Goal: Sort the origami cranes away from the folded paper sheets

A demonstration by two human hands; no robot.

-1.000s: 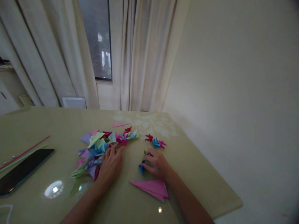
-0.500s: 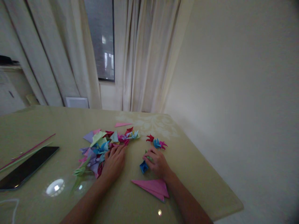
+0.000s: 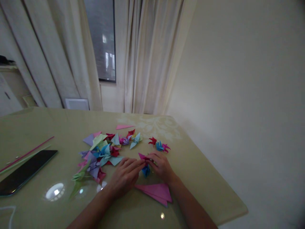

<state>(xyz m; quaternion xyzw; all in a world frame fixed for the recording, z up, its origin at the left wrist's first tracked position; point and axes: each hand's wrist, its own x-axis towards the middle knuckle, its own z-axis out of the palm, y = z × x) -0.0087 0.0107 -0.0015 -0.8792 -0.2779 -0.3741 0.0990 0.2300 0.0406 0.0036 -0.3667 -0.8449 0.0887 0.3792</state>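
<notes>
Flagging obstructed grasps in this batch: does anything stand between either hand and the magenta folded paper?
Nothing visible does: the left hand and right hand both appear to touch the magenta folded paper. The blue folded paper lies just nearer the wearer, not blocking either.

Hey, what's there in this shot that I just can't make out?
All in the head view:
Magenta paper: mostly hidden by the left hand and right hand, so its full shape is unclear.
Blue paper: upper part hidden behind the hands.
Paper pile: lower pieces hidden by those on top.
Phone: near end cut off by the left edge.
Tiny bit: too small to identify.
</notes>
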